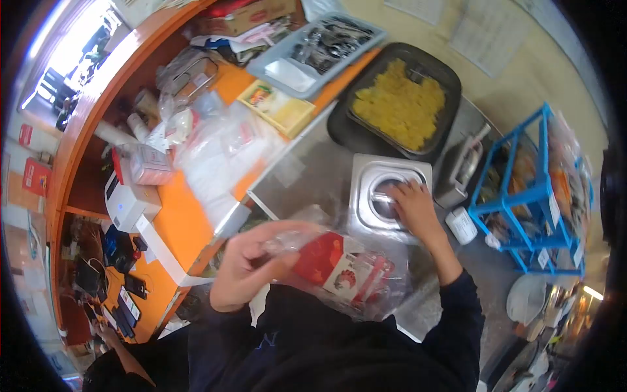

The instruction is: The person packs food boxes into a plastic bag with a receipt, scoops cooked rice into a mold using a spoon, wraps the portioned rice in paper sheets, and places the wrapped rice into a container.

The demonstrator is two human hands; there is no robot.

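Observation:
My left hand [247, 264] is closed on the gathered edge of a clear plastic bag [385, 287]. Inside the bag is a red printed packet [320, 261] with a pale label. My right hand [413, 208] reaches down to the handle of a square stainless-steel lid [360, 171], its fingers bent around that handle. The lid sits flat on the counter area in front of me. Just beyond it, a dark tray [450, 72] holds yellow chopped food [398, 108].
A blue wire rack [509, 196] with packets and a white tub [461, 225] stand at the right. A grey tray [261, 68] of cutlery, a yellow box [277, 108] and plastic bags [222, 157] lie on the orange counter. Another person's hand [108, 336] shows lower left, near phones.

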